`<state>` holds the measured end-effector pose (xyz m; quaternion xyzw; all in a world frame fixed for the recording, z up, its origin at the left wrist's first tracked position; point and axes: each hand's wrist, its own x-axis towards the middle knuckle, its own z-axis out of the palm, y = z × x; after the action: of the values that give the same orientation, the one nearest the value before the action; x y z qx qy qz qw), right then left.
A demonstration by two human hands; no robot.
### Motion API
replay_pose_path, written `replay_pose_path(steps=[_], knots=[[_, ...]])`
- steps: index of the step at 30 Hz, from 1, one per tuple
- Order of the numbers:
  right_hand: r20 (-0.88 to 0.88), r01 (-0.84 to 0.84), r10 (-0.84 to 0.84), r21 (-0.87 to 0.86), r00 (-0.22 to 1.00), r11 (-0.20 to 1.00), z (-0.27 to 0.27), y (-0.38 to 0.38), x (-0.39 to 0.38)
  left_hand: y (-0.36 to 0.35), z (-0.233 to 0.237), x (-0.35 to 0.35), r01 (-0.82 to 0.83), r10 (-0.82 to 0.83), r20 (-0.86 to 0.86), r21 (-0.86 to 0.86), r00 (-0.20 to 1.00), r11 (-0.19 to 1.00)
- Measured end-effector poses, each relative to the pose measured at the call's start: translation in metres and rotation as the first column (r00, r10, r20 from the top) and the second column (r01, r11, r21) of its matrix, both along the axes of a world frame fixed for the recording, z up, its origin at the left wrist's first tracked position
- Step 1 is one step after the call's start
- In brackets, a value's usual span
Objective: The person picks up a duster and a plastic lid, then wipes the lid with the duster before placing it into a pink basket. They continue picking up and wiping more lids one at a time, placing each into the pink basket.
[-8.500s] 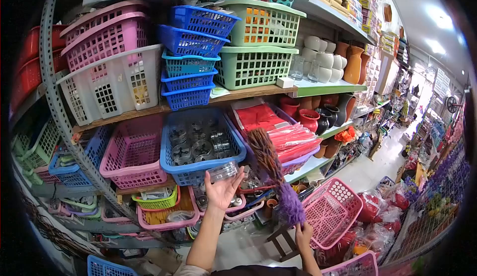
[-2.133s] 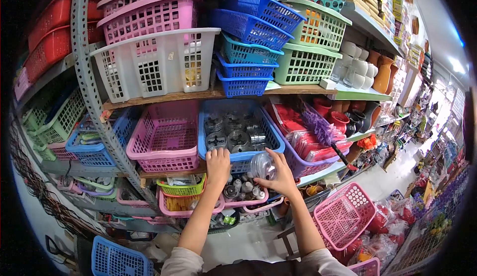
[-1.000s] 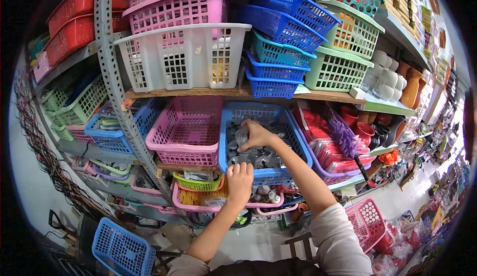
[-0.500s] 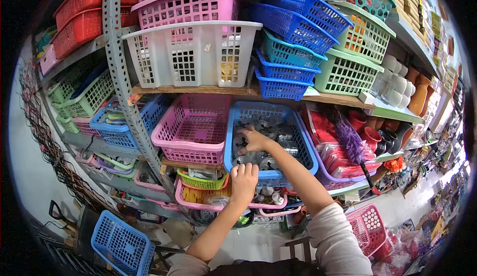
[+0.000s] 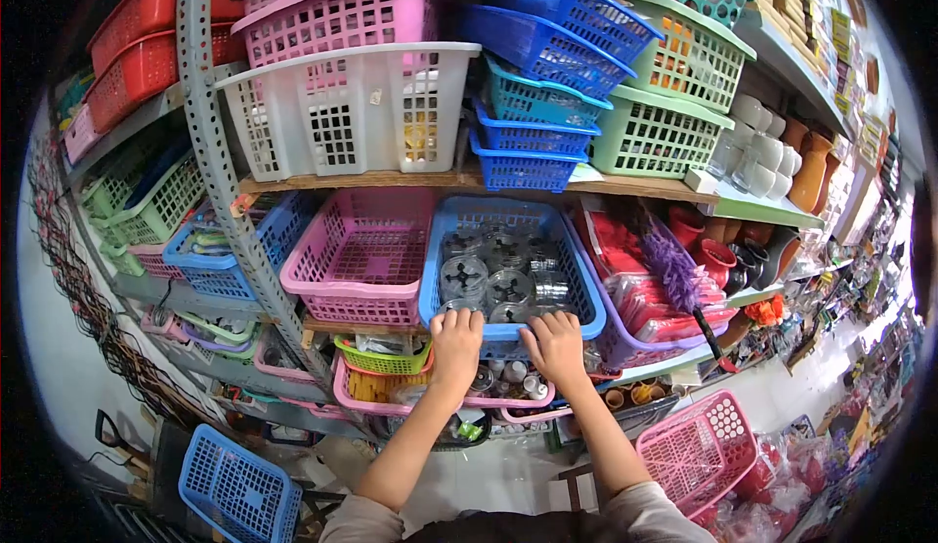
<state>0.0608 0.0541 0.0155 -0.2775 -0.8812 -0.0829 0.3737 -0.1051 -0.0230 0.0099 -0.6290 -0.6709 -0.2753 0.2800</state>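
Fingers [image 5: 473, 319] of the left hand [image 5: 456, 350] and right hand [image 5: 556, 348] half-curl over a blue basket [image 5: 503, 331], gripping its rim. A small label [image 5: 376, 98] is unreadable.

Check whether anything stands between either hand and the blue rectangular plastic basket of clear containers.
Nothing visible does: the left hand and right hand both touch the front rim of the blue rectangular plastic basket. Close beside it sit a pink plastic basket, left, and a purple plastic basket, right.
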Motion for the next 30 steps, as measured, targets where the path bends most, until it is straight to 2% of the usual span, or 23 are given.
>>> replay_pose_path(steps=[1, 2, 4, 6, 8, 10, 11, 12, 13, 14, 16, 18, 22, 24, 26, 28, 29, 30], knots=[[-0.025, 0.019, -0.016, 0.126, 1.000, 0.992, -0.011, 0.002, 0.005, 0.000, -0.001, 0.000, 0.006, -0.006, 0.019, -0.002, 1.000, 1.000], [-0.030, 0.032, -0.028, 0.123, 0.999, 0.992, -0.018, 0.003, 0.008, 0.001, -0.002, -0.001, 0.012, -0.012, 0.037, -0.004, 0.999, 1.000], [-0.084, 0.070, -0.050, 0.257, 0.995, 0.964, -0.026, 0.004, 0.009, 0.003, -0.005, -0.002, 0.023, -0.023, 0.033, 0.000, 0.999, 1.000], [-0.069, 0.090, -0.076, 0.220, 0.995, 0.971, -0.027, 0.007, 0.007, 0.005, -0.002, -0.005, 0.051, -0.052, 0.062, 0.017, 0.997, 0.999], [-0.068, 0.046, -0.034, 0.192, 0.997, 0.980, -0.021, 0.009, 0.004, 0.006, 0.005, -0.003, 0.041, -0.040, 0.097, -0.005, 0.994, 0.999], [-0.016, 0.045, -0.044, 0.095, 0.999, 0.994, -0.013, 0.008, 0.005, 0.005, 0.011, 0.001, 0.046, -0.043, 0.152, -0.017, 0.987, 0.999], [-0.024, 0.081, -0.079, 0.083, 0.997, 0.993, -0.011, 0.003, 0.006, 0.002, 0.015, 0.005, 0.066, -0.063, 0.145, -0.017, 0.987, 0.998], [-0.032, 0.118, -0.116, 0.071, 0.993, 0.990, -0.006, -0.004, 0.008, -0.007, 0.025, 0.012, 0.137, -0.148, 0.181, 0.071, 0.972, 0.988], [-0.051, 0.097, -0.098, -0.016, 0.994, 0.995, -0.004, -0.011, 0.013, -0.010, 0.030, 0.019, 0.205, -0.236, 0.211, 0.158, 0.948, 0.966], [-0.071, 0.087, -0.091, -0.058, 0.993, 0.994, -0.004, -0.018, 0.019, -0.008, 0.028, 0.025, 0.232, -0.261, 0.204, 0.155, 0.944, 0.960], [-0.124, 0.060, -0.079, -0.151, 0.989, 0.987, -0.006, -0.033, 0.035, -0.008, 0.016, 0.040, 0.293, -0.374, 0.343, 0.266, 0.861, 0.918], [-0.190, 0.052, -0.092, -0.203, 0.978, 0.978, -0.011, -0.048, 0.056, -0.008, 0.007, 0.067, 0.375, -0.462, 0.412, 0.278, 0.785, 0.884], [-0.433, 0.021, -0.141, -0.272, 0.890, 0.962, -0.018, -0.076, 0.111, 0.005, -0.005, 0.135, 0.595, -0.653, 0.433, 0.281, 0.621, 0.753], [-0.516, 0.100, -0.247, -0.296, 0.820, 0.950, -0.027, -0.091, 0.143, 0.009, -0.013, 0.173, 0.688, -0.716, 0.447, 0.259, 0.536, 0.678], [-0.605, 0.140, -0.358, -0.377, 0.711, 0.916, -0.042, -0.107, 0.175, 0.009, -0.016, 0.213, 0.791, -0.775, 0.487, 0.240, 0.403, 0.562], [-0.623, 0.243, -0.441, -0.380, 0.646, 0.892, -0.042, -0.133, 0.208, 0.007, -0.030, 0.255, 0.867, -0.810, 0.497, 0.202, 0.311, 0.456], [-0.572, 0.409, -0.515, -0.315, 0.638, 0.857, -0.052, -0.142, 0.227, -0.001, -0.027, 0.275, 0.904, -0.833, 0.472, 0.153, 0.288, 0.399], [-0.574, 0.461, -0.558, -0.321, 0.599, 0.827, -0.059, -0.154, 0.242, -0.006, -0.032, 0.297, 0.933, -0.850, 0.476, 0.144, 0.227, 0.330]])
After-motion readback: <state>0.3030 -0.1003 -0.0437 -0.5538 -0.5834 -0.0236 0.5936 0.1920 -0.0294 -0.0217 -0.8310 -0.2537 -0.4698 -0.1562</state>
